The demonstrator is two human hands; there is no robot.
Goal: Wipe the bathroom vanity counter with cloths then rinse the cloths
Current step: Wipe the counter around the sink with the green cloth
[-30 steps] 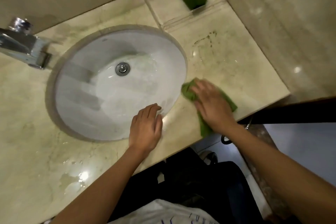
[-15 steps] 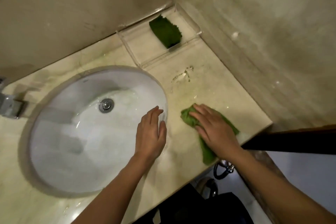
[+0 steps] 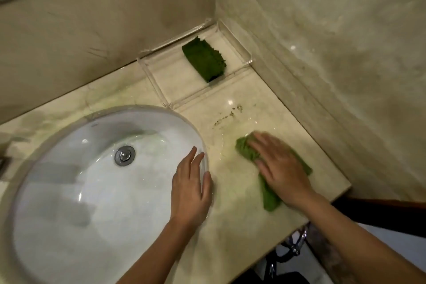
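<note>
My right hand point(image 3: 280, 168) lies flat on a light green cloth point(image 3: 269, 198), pressing it onto the beige marble counter point(image 3: 232, 226) to the right of the sink. The cloth sticks out past my fingertips and below my wrist. My left hand point(image 3: 191, 188) rests palm down on the right rim of the white oval sink point(image 3: 69, 191), fingers together, holding nothing. A second, darker green cloth point(image 3: 204, 60) lies folded in a clear tray point(image 3: 161, 92) in the back corner.
Dirty smears and a wet ring point(image 3: 227, 116) mark the counter between tray and cloth. The sink drain point(image 3: 125, 155) sits mid-basin. Walls close the back and right side. The counter's front edge point(image 3: 322, 208) drops to pipes point(image 3: 297, 244) below.
My right hand has slid the light green cloth a little farther onto the counter, away from the front edge. The view has tilted up toward the corner. My left hand stays on the sink rim.
</note>
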